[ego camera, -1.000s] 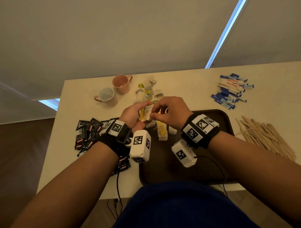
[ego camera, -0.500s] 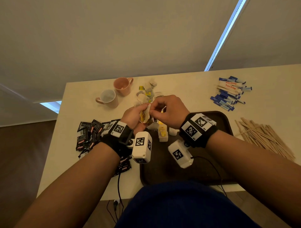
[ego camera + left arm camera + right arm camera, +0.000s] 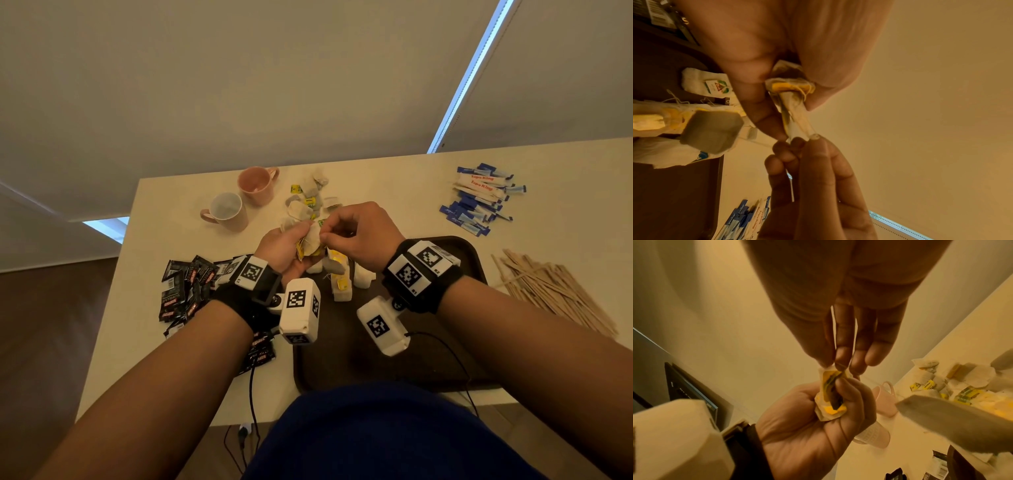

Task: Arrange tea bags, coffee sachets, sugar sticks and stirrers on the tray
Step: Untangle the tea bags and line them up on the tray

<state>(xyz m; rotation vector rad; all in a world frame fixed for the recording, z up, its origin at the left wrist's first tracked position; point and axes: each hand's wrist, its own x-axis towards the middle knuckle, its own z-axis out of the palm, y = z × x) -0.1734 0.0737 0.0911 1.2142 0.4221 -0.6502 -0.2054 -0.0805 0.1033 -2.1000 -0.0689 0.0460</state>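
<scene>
Tea bags bunched in both hands above the tray's far edge

The left hand [image 3: 284,246] curls round a soft, light bundle of tea bags [image 3: 310,241]; the right hand [image 3: 359,233] pinches its top edge. Thin paper probably tears, so hold the bodies over the tray [image 3: 459,253], not strings.

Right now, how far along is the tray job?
Early. A few tea bags on the tray are laid at its far end. The left hand grips a small bundle of tea bags while the right hand pinches one. Still on the table: more loose tea bags, coffee sachets, sugar sticks and stirrers.
</scene>
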